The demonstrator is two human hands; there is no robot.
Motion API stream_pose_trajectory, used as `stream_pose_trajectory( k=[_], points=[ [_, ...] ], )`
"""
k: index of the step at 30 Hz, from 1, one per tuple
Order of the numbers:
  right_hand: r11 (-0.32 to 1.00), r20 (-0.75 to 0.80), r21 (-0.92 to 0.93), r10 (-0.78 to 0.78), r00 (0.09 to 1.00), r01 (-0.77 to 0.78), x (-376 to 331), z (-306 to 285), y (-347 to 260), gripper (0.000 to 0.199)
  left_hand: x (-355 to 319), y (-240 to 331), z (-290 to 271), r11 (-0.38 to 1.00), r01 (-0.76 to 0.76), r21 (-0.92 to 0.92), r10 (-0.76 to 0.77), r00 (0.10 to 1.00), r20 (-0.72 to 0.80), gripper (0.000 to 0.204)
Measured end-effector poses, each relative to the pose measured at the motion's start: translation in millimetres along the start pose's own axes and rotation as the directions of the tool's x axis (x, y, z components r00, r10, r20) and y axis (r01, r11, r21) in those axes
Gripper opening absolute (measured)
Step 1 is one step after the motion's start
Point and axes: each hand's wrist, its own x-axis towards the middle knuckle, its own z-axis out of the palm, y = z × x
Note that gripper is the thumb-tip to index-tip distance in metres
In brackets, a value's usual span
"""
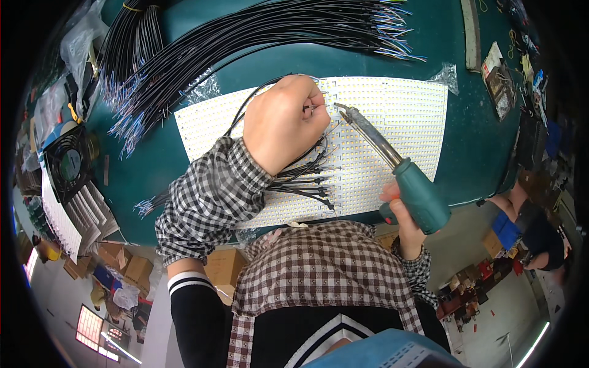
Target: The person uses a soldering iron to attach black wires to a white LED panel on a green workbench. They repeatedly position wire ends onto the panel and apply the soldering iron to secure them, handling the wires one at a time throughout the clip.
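Note:
A white LED panel [392, 104] with rows of tiny yellowish lamps lies on the green table in front of me. My left hand [285, 119] is closed above the panel's middle, its fingertips pinching the end of a thin black cable [240, 115] that loops behind it. My right hand [406, 222] grips the green handle of a soldering iron [423, 195]. The iron slants up to the left, with its tip close to my left fingertips, over the panel's central strip. Below my left hand, several short black cables [300, 184] are fastened along that strip.
Large bundles of black cables [245, 34] with bare coloured ends spread over the far side of the table. A black fan [66, 161] and a stack of white panels [86, 214] are at the left. A metal bar [471, 37] and a worn box [498, 83] lie at the right.

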Motion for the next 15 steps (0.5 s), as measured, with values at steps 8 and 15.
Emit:
stream_pose_trajectory(
  k=[8,15],
  points=[
    [0.999,-0.009,-0.011,0.053,0.999,-0.053,0.1,2.7,-4.0,0.06,-0.2,-1.0,1.1,1.0,-0.011,0.024,0.011,1.0,0.014,0.01],
    [0.996,0.001,-0.061,0.066,0.998,-0.066,0.3,2.3,-2.4,0.06,0.4,0.2,1.5,0.999,-0.011,0.031,0.011,1.0,0.009,0.01]
  ],
)
